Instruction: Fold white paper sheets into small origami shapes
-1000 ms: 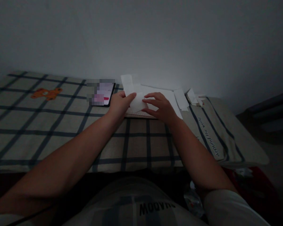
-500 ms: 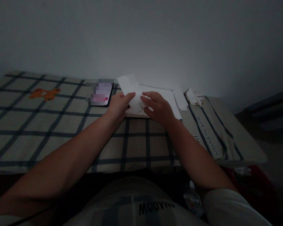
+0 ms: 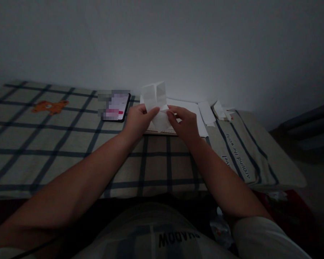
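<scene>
A folded white paper (image 3: 156, 102) stands lifted between both hands, its upper flaps raised and creased. My left hand (image 3: 137, 120) pinches its left side with thumb and fingers closed. On the right side my right hand (image 3: 184, 122) grips it the same way. Beneath them lies a flat board or pad (image 3: 162, 131) with a larger white sheet (image 3: 190, 109) on it, resting on a checked cloth (image 3: 70, 144).
A phone (image 3: 115, 107) with a lit screen lies left of the hands. Paper scraps (image 3: 208, 113) and crumpled bits (image 3: 221, 111) sit to the right, near the wall. An orange bear patch (image 3: 50, 106) marks the cloth at far left. The surface's right edge drops off beyond the striped cloth (image 3: 240, 158).
The paper, pressed flat on the board before, has been lifted and tilted upright by both hands, with its top flaps now raised.
</scene>
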Available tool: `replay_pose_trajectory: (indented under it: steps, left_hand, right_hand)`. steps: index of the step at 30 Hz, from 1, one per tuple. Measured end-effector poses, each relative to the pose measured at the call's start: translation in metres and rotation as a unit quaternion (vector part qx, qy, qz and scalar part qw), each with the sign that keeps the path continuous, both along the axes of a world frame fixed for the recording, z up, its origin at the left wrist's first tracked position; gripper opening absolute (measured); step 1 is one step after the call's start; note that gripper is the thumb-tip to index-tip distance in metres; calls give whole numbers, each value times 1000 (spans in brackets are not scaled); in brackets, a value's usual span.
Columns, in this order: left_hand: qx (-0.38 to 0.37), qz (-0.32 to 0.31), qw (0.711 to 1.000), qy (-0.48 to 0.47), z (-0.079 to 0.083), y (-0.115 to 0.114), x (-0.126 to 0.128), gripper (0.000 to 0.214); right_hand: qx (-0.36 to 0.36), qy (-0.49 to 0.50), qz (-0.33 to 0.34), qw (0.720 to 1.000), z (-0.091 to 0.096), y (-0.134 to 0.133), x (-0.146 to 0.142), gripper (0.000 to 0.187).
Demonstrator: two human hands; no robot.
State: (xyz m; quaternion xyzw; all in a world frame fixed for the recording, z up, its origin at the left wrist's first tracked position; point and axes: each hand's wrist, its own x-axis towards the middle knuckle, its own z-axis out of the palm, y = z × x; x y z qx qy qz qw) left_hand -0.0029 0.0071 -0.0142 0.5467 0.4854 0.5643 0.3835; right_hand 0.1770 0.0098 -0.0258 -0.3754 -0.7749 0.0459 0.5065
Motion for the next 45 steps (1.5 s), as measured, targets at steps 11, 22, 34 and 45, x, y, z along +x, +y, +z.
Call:
replay_pose_trajectory:
  steps: [11, 22, 34, 45]
  left_hand:
    - [8, 10, 999, -46, -1, 0, 2, 24]
    - [21, 23, 999, 36, 1, 2, -5, 23]
    - [59, 28, 992, 105, 5, 0, -6, 27]
    - [99, 62, 985, 125, 9, -2, -5, 25]
  right_hand:
    - [-34, 9, 20, 999, 5, -1, 0, 22]
    - [-57, 52, 0, 997, 3, -1, -2, 20]
    - [-13, 52, 22, 998, 5, 0, 0, 13]
    - [39, -75, 9, 996, 7, 1, 3, 14]
